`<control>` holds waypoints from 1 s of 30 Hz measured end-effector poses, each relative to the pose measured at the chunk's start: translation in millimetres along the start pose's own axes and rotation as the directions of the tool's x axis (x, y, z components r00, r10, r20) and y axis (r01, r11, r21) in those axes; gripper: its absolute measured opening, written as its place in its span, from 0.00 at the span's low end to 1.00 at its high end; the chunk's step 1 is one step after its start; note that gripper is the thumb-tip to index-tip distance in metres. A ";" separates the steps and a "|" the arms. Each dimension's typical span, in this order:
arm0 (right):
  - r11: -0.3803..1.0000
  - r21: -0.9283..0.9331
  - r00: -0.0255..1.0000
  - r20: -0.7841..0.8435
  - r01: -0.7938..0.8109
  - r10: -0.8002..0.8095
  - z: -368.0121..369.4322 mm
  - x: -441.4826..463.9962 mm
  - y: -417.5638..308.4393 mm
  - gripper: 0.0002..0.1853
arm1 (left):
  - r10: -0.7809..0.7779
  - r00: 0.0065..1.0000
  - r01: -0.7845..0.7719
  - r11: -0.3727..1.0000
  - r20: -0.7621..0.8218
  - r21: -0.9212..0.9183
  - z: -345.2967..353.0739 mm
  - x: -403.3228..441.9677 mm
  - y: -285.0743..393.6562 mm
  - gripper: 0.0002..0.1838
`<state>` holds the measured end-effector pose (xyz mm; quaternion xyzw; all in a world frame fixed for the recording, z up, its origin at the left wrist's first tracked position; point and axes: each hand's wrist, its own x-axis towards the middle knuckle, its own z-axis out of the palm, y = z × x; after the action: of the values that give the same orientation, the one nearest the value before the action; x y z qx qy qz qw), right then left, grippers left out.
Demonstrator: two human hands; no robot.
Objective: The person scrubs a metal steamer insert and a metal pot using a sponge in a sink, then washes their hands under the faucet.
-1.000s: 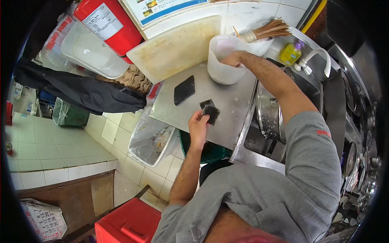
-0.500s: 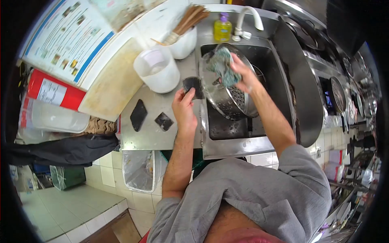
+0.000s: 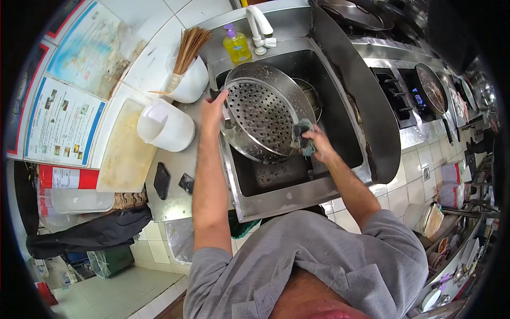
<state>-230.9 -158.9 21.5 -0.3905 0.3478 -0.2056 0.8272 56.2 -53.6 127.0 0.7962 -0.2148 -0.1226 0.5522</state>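
Observation:
A round metal steamer pot [image 3: 260, 114] with a perforated bottom is tilted over the sink, its holed side facing me. My left hand [image 3: 214, 109] is closed on its left rim. On the lower right side of the pot, my right hand [image 3: 320, 145] presses a greenish scrubbing cloth [image 3: 306, 148], and the fingers are closed on it. Something dark shows against the cloth; I cannot tell whether it is a pad or a handle. Two black pads, one diamond-shaped [image 3: 161, 181] and one smaller [image 3: 186, 183], lie on the counter left of my forearm.
The steel sink [image 3: 300, 199] has a white faucet [image 3: 257, 26] and a bottle of yellow soap [image 3: 237, 47] behind it. White tubs [image 3: 172, 127], one with a stick brush [image 3: 187, 56], stand left. A pan [image 3: 431, 87] sits on the stove at right.
My left hand has gone from a black pad on the counter to the pot's rim. My right hand has moved down with the cloth, and the pot is raised and turned toward me.

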 end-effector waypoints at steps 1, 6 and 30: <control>0.997 0.020 0.997 -0.037 -0.071 0.072 -5.0 -2.8 3.8 0.20 | -0.250 0.893 0.359 0.897 0.374 -0.258 3.3 7.9 7.5 0.19; 0.979 0.041 0.974 -0.104 -0.200 0.203 -17.8 22.2 23.3 0.35 | -0.152 0.959 0.217 0.935 0.237 -0.280 34.7 7.9 35.5 0.19; -0.413 -0.841 0.638 0.536 0.348 -0.553 -104.6 258.5 45.2 0.16 | 0.037 0.951 -0.066 0.994 0.308 0.084 44.0 -21.2 64.5 0.14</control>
<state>-130.6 -342.0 -168.8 -0.9438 0.2309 -0.2313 0.0492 5.2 -99.0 170.4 0.7866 -0.3240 -0.2198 0.4776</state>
